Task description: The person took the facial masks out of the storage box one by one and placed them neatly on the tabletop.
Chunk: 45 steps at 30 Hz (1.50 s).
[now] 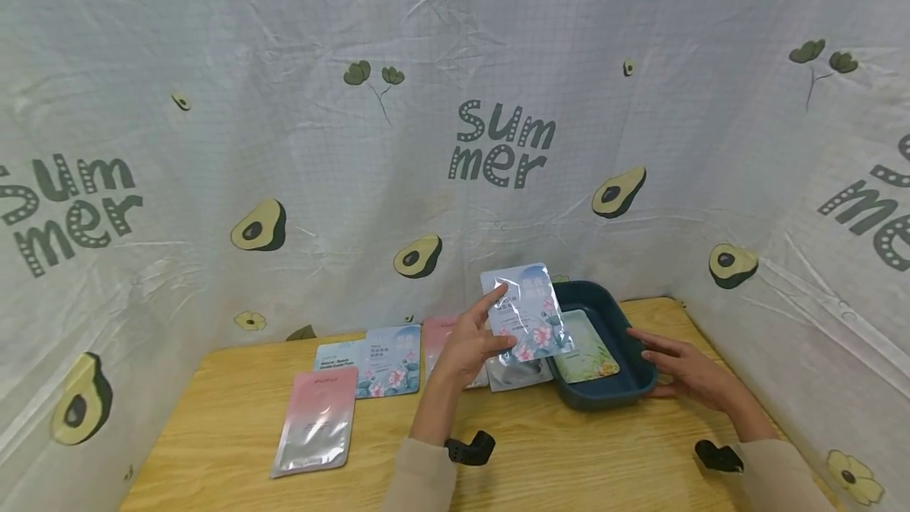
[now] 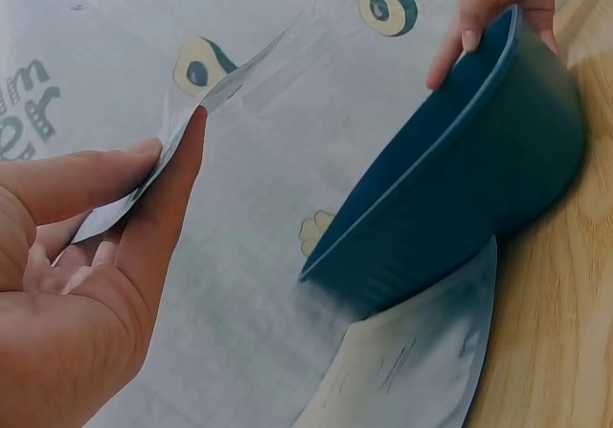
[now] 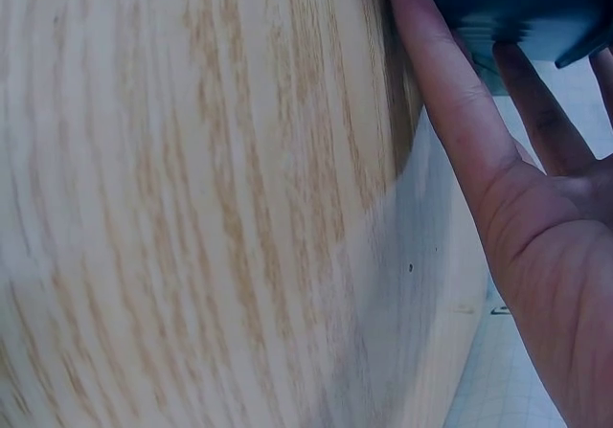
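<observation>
My left hand (image 1: 465, 346) pinches a light-blue sheet mask packet (image 1: 529, 314) with pink flowers between thumb and fingers. The packet is raised, tilted, and overlaps the left rim of a dark blue plastic bin (image 1: 640, 374). In the left wrist view it shows nearly edge-on. My right hand (image 1: 686, 370) touches the bin's right side, its fingers fairly straight at the rim and the thumb lower on the outer wall. A green floral packet (image 1: 584, 348) lies inside the bin. In the right wrist view, fingers (image 3: 455, 93) meet the bin's wall (image 3: 517, 11).
A pink-and-silver packet (image 1: 317, 421) lies at the front left of the wooden table (image 1: 554, 457). Behind it are another flowered blue packet (image 1: 389, 362), a pale teal one (image 1: 337, 353) and a pink one (image 1: 435, 334). A silver-grey packet (image 1: 519, 375) lies beside the bin. A printed cloth (image 1: 320, 141) surrounds the table.
</observation>
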### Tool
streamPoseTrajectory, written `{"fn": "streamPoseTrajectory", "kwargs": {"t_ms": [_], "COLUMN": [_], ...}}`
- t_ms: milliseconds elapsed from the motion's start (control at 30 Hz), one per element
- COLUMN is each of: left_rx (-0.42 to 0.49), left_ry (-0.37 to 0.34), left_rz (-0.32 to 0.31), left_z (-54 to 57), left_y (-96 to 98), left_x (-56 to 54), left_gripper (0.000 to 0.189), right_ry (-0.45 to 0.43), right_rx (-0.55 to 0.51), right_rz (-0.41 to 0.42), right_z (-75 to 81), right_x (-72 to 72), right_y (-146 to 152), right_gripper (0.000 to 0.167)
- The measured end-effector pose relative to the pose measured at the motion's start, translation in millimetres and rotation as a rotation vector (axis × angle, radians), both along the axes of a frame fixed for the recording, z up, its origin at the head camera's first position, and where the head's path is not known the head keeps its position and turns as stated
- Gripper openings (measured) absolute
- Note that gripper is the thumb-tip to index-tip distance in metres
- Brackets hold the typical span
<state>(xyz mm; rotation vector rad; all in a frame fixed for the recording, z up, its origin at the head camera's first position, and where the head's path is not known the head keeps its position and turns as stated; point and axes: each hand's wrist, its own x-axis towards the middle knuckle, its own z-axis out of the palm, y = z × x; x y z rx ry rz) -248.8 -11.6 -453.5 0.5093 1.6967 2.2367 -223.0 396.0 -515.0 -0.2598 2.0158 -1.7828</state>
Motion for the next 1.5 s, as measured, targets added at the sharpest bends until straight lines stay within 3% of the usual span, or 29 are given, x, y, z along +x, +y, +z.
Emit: {"fn": "streamPoseTrajectory", "kwargs": {"t_ms": [233, 467, 667, 767, 1100, 1333, 1500], "left_rx": [-0.016, -0.097, -0.061, -0.065, -0.182, -0.265, -0.285], "left_ry": [0.01, 0.049, 0.055, 0.043, 0.023, 0.082, 0.036], "left_rz": [0.031, 0.118, 0.043, 0.034, 0.138, 0.175, 0.196], "left_z": [-5.6, -8.2, -9.7, -10.2, -7.5, -7.6, -5.5], "left_y": [-13.6, -33.7, -48.1, -52.7, -66.6, -81.4, -95.2], "left_x": [2.6, 2.7, 0.6, 0.5, 7.3, 10.2, 11.1], "left_gripper": [0.084, 0.084, 0.085, 0.087, 0.088, 0.086, 0.088], "right_ry": [0.003, 0.02, 0.02, 0.014, 0.01, 0.007, 0.011], "right_rx": [0.004, 0.016, 0.007, 0.0, -0.008, 0.009, 0.004], "right_rz": [-0.002, -0.001, 0.007, 0.014, 0.006, -0.017, -0.013], "right_z": [-0.6, 0.2, 0.5, -1.2, -3.6, -3.8, -3.1], "right_x": [0.4, -4.8, -6.6, -6.3, -4.7, -1.0, -0.9], "right_y": [3, 4, 4, 4, 3, 4, 4], "right_gripper": [0.06, 0.06, 0.06, 0.06, 0.06, 0.061, 0.062]}}
